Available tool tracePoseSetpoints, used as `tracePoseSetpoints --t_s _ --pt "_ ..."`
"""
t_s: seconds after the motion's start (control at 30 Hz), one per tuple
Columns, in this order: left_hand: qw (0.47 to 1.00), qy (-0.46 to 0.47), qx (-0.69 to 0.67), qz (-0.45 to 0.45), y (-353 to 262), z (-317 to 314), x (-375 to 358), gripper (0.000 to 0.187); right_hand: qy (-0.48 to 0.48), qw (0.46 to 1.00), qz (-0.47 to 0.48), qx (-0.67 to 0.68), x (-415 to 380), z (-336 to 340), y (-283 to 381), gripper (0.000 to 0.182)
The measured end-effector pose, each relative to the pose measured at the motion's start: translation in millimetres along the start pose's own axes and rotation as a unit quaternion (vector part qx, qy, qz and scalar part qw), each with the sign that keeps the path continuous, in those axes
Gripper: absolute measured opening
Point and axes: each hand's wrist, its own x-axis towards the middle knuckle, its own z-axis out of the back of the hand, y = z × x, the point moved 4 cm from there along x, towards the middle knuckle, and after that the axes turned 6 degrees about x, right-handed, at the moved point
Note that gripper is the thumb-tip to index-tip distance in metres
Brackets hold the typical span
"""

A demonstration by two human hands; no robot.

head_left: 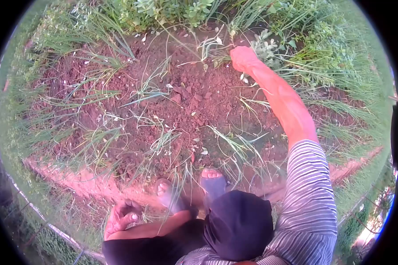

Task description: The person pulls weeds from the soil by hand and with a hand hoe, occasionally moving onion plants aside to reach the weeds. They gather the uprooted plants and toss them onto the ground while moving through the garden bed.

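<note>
My right hand (244, 57) reaches to the far side of the soil bed, its fingers closed around the base of a thin weed stem (233, 35). The fingertips are partly hidden by the back of the hand. A pale-leaved plant (266, 46) grows just to the right of that hand. Low on the left, my left hand (123, 217) hangs by my bent knee, loosely curled, with the thumb apart from the fingers. I see nothing held in it. Narrow-leaved green plants (162, 140) lean over in the reddish soil (194, 99) between the hands.
Dense leafy growth (172, 11) borders the bed at the top. A raised earth edge (84, 183) runs along the near side. My sandalled feet (213, 181) stand at the bed's near edge. More drooping plants (236, 143) stand just beyond them.
</note>
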Motion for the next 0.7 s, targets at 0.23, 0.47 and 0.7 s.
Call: tracePoseSetpoints --t_s 0.23,0.47,0.7 --pt "0.934 0.117 0.298 -0.159 -153.3 -38.8 86.4 0.046 -0.106 0.969 0.202 0.093 -131.6 32.9 83.1 0.009" --pt "0.761 0.177 0.581 -0.226 -225.6 -145.7 143.5 0.038 -0.244 0.954 0.173 -0.01 -265.7 37.6 56.4 0.011" --pt "0.627 0.333 0.663 -0.236 -211.8 -233.8 202.0 0.036 -0.138 0.884 -0.425 0.134 -718.0 -5.7 -33.5 0.031"
